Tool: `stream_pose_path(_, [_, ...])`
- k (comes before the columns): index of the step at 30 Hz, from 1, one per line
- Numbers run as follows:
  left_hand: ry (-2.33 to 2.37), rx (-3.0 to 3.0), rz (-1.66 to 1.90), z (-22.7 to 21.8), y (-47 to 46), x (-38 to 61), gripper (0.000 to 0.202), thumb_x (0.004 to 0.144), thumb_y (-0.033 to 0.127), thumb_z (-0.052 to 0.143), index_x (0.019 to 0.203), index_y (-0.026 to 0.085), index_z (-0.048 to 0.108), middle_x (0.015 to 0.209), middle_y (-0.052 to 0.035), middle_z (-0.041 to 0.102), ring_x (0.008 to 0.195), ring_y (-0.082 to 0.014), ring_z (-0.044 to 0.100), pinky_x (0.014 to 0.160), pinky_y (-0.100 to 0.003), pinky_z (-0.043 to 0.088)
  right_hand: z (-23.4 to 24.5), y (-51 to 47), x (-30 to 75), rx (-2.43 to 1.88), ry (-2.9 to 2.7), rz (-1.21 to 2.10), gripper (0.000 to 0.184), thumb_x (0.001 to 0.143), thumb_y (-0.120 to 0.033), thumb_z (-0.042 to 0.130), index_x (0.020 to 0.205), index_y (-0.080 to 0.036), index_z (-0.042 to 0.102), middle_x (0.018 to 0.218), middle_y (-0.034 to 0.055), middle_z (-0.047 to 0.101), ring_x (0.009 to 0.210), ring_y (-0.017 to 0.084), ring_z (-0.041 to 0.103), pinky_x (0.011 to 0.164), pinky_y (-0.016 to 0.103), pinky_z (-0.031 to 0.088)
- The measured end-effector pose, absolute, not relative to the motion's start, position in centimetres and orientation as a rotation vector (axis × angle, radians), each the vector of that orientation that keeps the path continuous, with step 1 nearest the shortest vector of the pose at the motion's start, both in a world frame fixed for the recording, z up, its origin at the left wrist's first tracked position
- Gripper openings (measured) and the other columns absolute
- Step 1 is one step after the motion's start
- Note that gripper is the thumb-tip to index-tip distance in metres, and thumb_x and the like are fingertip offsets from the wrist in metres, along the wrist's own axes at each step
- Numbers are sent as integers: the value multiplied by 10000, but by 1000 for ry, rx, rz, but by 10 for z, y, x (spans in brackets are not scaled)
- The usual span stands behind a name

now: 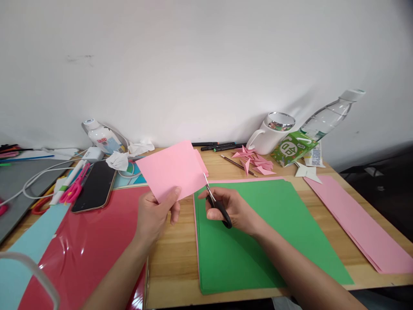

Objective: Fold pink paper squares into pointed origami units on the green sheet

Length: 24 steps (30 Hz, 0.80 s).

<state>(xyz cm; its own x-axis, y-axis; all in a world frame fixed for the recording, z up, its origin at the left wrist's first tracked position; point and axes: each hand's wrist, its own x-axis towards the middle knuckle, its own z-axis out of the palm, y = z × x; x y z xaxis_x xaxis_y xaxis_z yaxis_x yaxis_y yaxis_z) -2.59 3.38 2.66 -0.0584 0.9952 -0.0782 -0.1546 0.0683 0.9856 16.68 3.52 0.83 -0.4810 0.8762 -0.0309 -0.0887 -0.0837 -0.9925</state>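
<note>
A pink sheet of paper (174, 170) is pinched at its lower edge by my left hand (158, 213), thumb on top. Another pink piece shows behind its right side. My right hand (232, 209) is closed around the black handles of a pair of scissors (222, 211). The blades point up and touch or nearly touch the paper's right edge; I cannot tell whether they grip it. Beneath my right hand lies a stack of green paper (274, 249), with pink sheets showing at its edges.
Folded pink pieces (258, 161), a pencil (237, 165), a white mug (271, 133), a green carton (292, 148) and a tilted bottle (329, 114) stand at the back right. Pink strips (361, 228) lie right. A phone (93, 187), pink scissors (75, 187) and red sheets (97, 249) are left.
</note>
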Motion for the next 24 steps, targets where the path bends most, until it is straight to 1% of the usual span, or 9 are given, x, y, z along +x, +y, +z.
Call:
stream_pose_path(3, [1173,1044,1248,26,34,-27,339,735,258,678,441,142,557,394,24,531,271,-67,437,286,-182,291,8,36,167,-884,-1431,1683,505,681,-492,742,997,-136,570,669,-29,482,566,84,391,513,225,304])
stream_pose_path(8, [1194,1064,1311,28,33,-29,350,744,250,672,435,145,546,386,29,520,286,-63,433,307,-184,301,10,36,169,-887,-1454,1684,525,691,-537,716,1006,-146,564,697,-18,497,591,93,405,533,233,315])
stream_pose_path(13, [1193,1083,1244,26,33,-28,355,755,267,667,443,147,546,384,24,520,286,-68,433,311,-193,300,13,35,168,-885,-1444,1718,537,677,-527,731,1010,-144,556,713,-14,506,602,95,421,543,233,327])
stream_pose_path(17, [1188,1095,1230,24,32,-27,350,759,271,662,452,149,549,395,20,524,292,-70,436,312,-197,299,14,35,168,-879,-1421,1730,516,672,-514,739,980,-145,551,705,-15,506,603,94,418,539,230,330])
stream_pose_path(24, [1168,1134,1195,24,33,-29,346,758,269,659,452,154,546,400,23,522,282,-70,434,304,-198,289,16,35,168,-897,-1465,1682,507,682,-547,716,943,-143,556,698,-17,493,586,86,401,515,220,310])
